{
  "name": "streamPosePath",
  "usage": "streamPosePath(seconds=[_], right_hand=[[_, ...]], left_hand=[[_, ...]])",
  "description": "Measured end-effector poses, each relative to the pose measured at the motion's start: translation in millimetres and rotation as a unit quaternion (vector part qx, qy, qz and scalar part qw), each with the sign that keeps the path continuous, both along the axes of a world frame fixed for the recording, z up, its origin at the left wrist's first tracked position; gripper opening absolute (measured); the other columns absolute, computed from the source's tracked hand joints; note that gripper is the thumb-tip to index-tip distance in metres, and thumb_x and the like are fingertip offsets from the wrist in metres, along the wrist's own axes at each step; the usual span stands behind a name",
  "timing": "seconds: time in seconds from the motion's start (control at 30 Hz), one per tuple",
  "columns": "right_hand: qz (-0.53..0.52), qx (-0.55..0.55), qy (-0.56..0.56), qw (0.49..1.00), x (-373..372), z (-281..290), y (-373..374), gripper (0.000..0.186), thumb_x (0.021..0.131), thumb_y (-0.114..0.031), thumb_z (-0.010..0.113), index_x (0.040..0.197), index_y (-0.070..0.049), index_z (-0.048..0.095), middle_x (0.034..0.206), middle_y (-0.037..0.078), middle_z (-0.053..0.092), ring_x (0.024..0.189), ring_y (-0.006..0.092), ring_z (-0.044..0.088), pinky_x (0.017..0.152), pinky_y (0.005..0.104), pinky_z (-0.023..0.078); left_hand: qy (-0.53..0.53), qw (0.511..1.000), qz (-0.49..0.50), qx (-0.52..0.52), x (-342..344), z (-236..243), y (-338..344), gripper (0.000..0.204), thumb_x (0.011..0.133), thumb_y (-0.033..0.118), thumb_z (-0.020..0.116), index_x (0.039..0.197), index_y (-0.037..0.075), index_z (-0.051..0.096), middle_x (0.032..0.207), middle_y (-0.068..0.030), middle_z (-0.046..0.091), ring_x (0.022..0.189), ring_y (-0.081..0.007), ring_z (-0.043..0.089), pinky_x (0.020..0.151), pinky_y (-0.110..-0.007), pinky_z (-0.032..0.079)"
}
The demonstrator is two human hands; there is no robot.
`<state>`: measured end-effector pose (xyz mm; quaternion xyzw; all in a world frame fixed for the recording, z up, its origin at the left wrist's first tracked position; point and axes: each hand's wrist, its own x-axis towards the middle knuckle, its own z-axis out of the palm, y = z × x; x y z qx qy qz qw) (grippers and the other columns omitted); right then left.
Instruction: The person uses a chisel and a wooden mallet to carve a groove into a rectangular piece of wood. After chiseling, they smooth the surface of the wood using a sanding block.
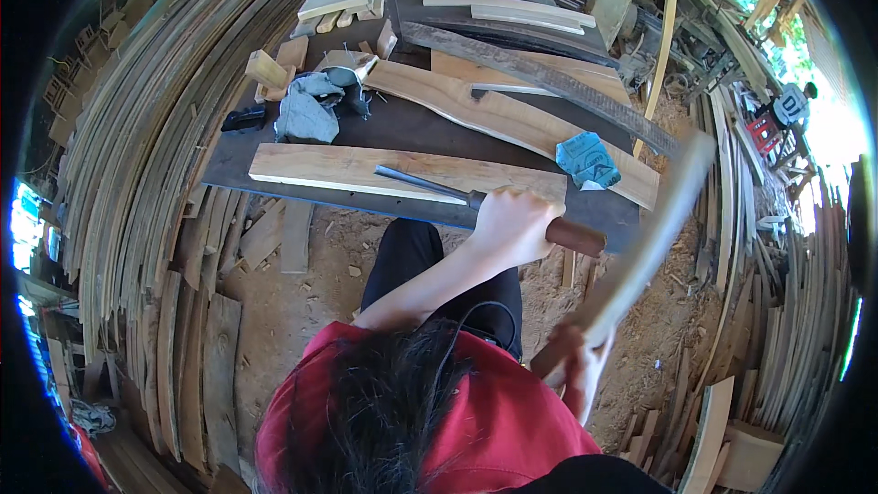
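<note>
Passage: gap between near board (412, 161) and curved board (494, 114) | Obstacles: cloth (309, 112) left, blue-green sheet (587, 161) right, chisel (425, 183) in front

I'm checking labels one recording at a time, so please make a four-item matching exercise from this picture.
Things:
1. Chisel
2. Wooden club
3. Cloth
4. Creased sheet

Places, colours or states:
A. Blue, toward the right end of the table
B. Held in the right hand, blurred
C. Grey, on the table's left part
D. Gripped in the left hand

Pairs: 1-D, 2-B, 3-C, 4-A
</note>
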<state>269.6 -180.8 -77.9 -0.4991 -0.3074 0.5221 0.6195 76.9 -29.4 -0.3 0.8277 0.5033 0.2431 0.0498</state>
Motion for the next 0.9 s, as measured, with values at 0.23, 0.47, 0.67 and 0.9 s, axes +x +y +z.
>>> streamPosePath(seconds=[0.23, 0.47, 0.67, 0.9], right_hand=[[-0.069, 0.051, 0.023, 0.996, 8, 8, 8, 0.061, 0.076, -0.008, 0.071, 0.127, -0.005, 0.037, 0.091, 0.017, 0.061, 0.071, 0.0269, 0.064, 0.063, 0.0407, 0.056], [0.088, -0.038, -0.036, 0.995, -40, 2, 5, 0.073, 0.073, -0.003, 0.074, 0.134, -0.005, 0.034, 0.089, 0.012, 0.062, 0.075, 0.0218, 0.063, 0.065, 0.0360, 0.055], [0.013, 0.004, -0.048, 0.999, -35, 6, 24, 0.068, 0.075, -0.005, 0.072, 0.132, -0.005, 0.034, 0.090, 0.013, 0.061, 0.074, 0.0227, 0.063, 0.065, 0.0359, 0.053], [0.145, -0.009, -0.240, 0.960, -72, 9, 24, 0.061, 0.073, -0.011, 0.075, 0.124, -0.002, 0.043, 0.087, 0.011, 0.061, 0.075, 0.0190, 0.060, 0.072, 0.0334, 0.050]], left_hand=[[-0.024, 0.997, 0.071, 0.007, -42, 3, 9, 0.019, 0.061, 0.025, 0.073, 0.079, 0.021, 0.069, 0.063, -0.0104, 0.064, 0.063, -0.0310, 0.066, 0.057, -0.043, 0.052], [-0.016, 0.997, 0.072, 0.016, -52, 0, 9, 0.021, 0.059, 0.025, 0.073, 0.079, 0.019, 0.069, 0.064, -0.0101, 0.064, 0.065, -0.0308, 0.066, 0.059, -0.042, 0.053], [-0.046, 0.992, 0.093, 0.066, -94, -2, 13, 0.018, 0.059, 0.023, 0.073, 0.075, 0.020, 0.067, 0.064, -0.0082, 0.064, 0.063, -0.0300, 0.065, 0.059, -0.042, 0.052], [-0.019, 0.994, 0.097, 0.052, -101, -3, 12, 0.020, 0.057, 0.021, 0.072, 0.076, 0.020, 0.067, 0.065, -0.0072, 0.064, 0.065, -0.0296, 0.064, 0.057, -0.042, 0.050]])
